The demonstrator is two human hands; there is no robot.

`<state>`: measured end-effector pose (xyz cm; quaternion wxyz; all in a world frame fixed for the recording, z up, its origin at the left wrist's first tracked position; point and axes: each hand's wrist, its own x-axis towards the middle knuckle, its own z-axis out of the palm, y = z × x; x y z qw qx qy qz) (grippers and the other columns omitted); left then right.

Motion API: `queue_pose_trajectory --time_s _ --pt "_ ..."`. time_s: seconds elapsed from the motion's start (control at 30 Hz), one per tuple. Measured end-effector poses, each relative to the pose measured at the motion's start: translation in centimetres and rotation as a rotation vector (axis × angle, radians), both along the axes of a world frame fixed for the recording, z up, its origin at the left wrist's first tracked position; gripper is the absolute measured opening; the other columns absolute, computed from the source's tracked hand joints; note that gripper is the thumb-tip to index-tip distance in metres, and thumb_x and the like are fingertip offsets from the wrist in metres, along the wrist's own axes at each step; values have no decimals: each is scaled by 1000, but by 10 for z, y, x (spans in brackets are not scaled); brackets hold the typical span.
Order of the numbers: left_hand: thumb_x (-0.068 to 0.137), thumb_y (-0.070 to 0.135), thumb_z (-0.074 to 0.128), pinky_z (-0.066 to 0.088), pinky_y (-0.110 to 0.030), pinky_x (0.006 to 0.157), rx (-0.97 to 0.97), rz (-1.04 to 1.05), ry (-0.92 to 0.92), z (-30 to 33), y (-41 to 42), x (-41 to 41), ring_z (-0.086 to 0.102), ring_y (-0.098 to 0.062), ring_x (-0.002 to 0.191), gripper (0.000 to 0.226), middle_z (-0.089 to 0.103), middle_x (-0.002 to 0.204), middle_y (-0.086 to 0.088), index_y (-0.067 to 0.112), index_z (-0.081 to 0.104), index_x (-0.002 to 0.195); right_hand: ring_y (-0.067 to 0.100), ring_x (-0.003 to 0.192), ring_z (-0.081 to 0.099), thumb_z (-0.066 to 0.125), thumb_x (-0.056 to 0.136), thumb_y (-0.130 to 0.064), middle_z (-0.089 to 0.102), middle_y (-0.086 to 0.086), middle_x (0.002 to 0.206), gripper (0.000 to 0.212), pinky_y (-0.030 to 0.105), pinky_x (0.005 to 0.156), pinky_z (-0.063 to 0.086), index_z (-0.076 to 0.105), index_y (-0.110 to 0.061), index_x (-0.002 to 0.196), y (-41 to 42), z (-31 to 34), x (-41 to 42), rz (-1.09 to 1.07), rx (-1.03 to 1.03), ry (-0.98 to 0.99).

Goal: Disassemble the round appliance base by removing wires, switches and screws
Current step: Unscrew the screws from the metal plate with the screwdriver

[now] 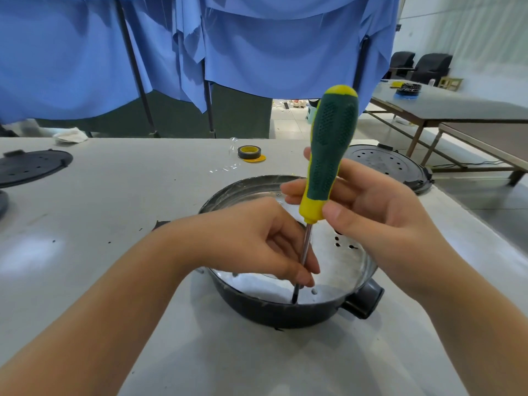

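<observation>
screwdriver down in the round base, tip hard to see

the screwdriver [328, 155] tip is mostly hidden: it sits low at about 6 o'clock inside the round appliance base [288, 310], and i can't tell if it's actually seated in a screw. the left hand [257, 238] covers part of the shaft, fingers pinching the thin metal rod near the bottom. the right hand [368, 207] wraps the lower part of the handle, thumb in front.

the screwdriver's long axis runs nearly upright, handle leaning slightly toward 1 o'clock, tip pointing down. handle is chunky, dimpled green rubber with yellow ends.

the base sits on the pale counter [128, 195] right in the middle near the person; dark round shell, shiny metal inside with small holes, a stubby black knob at 4 o'clock. a black perforated lid [388, 167] lies behind it at 1 o'clock, tape roll [249, 152] at 12, another dark lid [31, 165] at 10, cut off.
</observation>
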<state>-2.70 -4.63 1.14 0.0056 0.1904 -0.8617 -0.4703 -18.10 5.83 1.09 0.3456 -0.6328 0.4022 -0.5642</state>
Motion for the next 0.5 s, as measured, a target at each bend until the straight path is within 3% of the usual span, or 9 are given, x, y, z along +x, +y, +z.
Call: queue_pose_trajectory --time_s 0.07,0.17,0.23,0.33,0.43,0.5 --pt "75 21 79 56 -20 78 -44 26 21 0 2 -1 73 -13 81 5 77 82 3 22 75 74 10 106 65 57 84 -11 70 -3 109 37 15 82 50 56 -27 118 0 1 2 -29 8 32" --pt "68 33 83 53 -20 58 -129 52 41 -3 3 -4 71 -16 69 22 75 70 1 14 72 72 6 95 66 69 72 -28 66 2 110 41 16 79 51 61 -31 112 -1 0 4 -116 -32 68" --pt "69 30 83 54 -18 62 -108 44 36 -2 2 -4 72 -13 70 20 75 74 2 16 72 78 11 89 67 70 72 -23 67 9 105 40 20 78 53 62 -29 111 -3 -1 3 -115 -52 33" --pt "78 16 77 54 -17 79 -29 -26 3 -1 0 0 72 -7 84 16 76 88 6 22 73 92 17 97 69 61 79 -5 72 7 102 42 22 83 52 56 -21 119 -2 -1 0 -31 -33 -19" --pt "75 19 80 56 -18 74 -59 10 17 -1 0 -1 72 -9 78 8 76 80 8 23 75 80 16 105 66 55 84 -4 71 4 109 43 20 84 51 52 -20 124 1 1 0 23 1 -11" --pt "70 27 83 57 -22 66 -124 46 43 -2 2 -3 71 -12 71 12 75 73 6 21 73 69 9 99 66 60 82 -10 71 0 102 40 16 79 51 56 -25 119 1 2 2 -28 3 32"
